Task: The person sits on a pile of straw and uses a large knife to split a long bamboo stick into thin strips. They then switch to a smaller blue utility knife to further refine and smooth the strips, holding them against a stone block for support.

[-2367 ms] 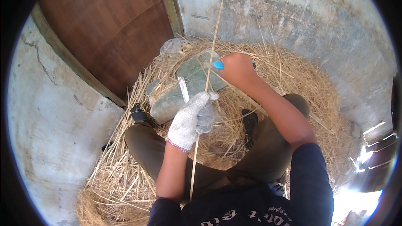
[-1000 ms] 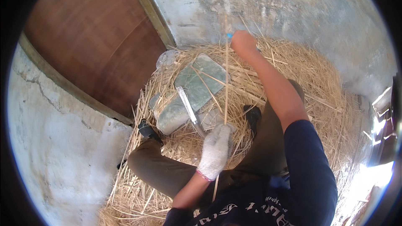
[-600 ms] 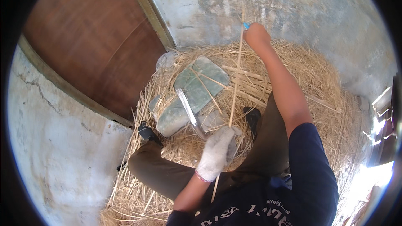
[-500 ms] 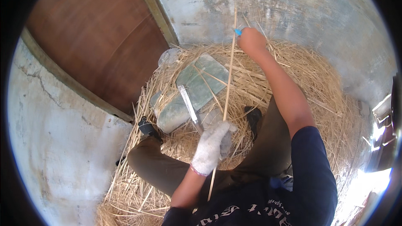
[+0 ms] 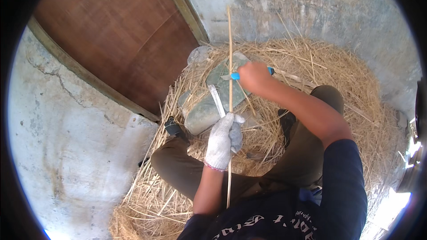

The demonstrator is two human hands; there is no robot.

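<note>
In my left hand [image 5: 223, 138], which wears a white knit glove, a long thin bamboo strip [image 5: 230, 53] is gripped. The strip stands nearly straight up the view, its lower end reaching back over my lap. My bare right hand [image 5: 254, 78] is closed around a small knife [image 5: 235, 76] with a blue and black handle. Its short blade lies against or across the strip, well beyond the glove. A broad light-coloured blade [image 5: 217, 100] rests by the glove, its lower end hidden behind my left hand.
A greenish stone slab [image 5: 202, 118] lies between my feet. Pale shavings [image 5: 347, 80] cover the ground around my crossed legs. A brown door panel [image 5: 120, 31] is at upper left, with worn plaster walls [image 5: 80, 129] curving around.
My right hand has drawn the knife down along the strip toward the glove, from near its far end to about mid-length. My left hand keeps its grip; the whole view has shifted slightly.
</note>
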